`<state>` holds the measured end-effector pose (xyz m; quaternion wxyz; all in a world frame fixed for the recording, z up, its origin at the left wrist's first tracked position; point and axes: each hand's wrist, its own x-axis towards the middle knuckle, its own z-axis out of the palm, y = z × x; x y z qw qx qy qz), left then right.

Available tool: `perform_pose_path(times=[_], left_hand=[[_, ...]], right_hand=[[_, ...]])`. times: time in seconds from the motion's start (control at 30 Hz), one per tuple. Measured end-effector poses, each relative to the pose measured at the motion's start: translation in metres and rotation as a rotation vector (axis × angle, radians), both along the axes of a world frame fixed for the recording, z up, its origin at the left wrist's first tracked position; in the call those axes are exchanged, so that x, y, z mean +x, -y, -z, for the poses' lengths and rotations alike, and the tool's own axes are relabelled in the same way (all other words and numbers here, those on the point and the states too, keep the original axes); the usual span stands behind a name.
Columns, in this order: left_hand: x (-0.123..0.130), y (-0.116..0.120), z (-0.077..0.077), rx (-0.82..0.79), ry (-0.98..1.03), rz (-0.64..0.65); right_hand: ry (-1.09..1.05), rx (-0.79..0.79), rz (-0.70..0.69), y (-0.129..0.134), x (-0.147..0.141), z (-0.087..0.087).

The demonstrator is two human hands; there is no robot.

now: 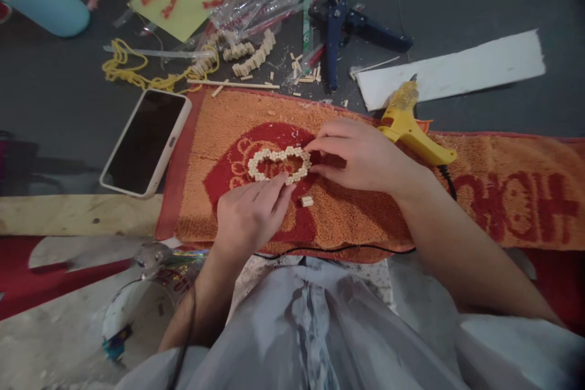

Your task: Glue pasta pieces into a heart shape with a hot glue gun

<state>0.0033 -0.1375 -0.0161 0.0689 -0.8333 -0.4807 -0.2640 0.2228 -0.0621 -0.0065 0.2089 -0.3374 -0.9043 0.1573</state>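
A heart-shaped ring of small wooden pieces [279,164] lies on the orange towel [347,219] between both hands. The left hand [250,214] pinches its lower edge, the right hand [361,155] its right side (a loose wooden piece [306,201] sits just below). A yellow glue gun [411,128] rests beyond the right hand, a phone [145,141] left of the left hand.

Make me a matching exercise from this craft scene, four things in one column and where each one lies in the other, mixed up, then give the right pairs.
Things
1. heart-shaped ring of small wooden pieces
2. phone
3. yellow glue gun
4. blue tool

Places
A. on the dark floor beyond the towel's far edge, amid wood scraps
B. at the towel's far edge, behind the right hand
C. on the towel's red patch, between both hands' fingertips
D. face up, just off the towel's left end

Pairs: 1-C, 2-D, 3-B, 4-A
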Motion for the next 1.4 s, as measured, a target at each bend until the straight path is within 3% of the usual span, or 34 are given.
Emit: perform_pose_path(times=[1.4], left_hand=[[0.0020,0.0012,-0.0039,-0.058,0.025,-0.004]], right_hand=[[-0.002,-0.016,0.032,0.0033,-0.0049,0.0001]])
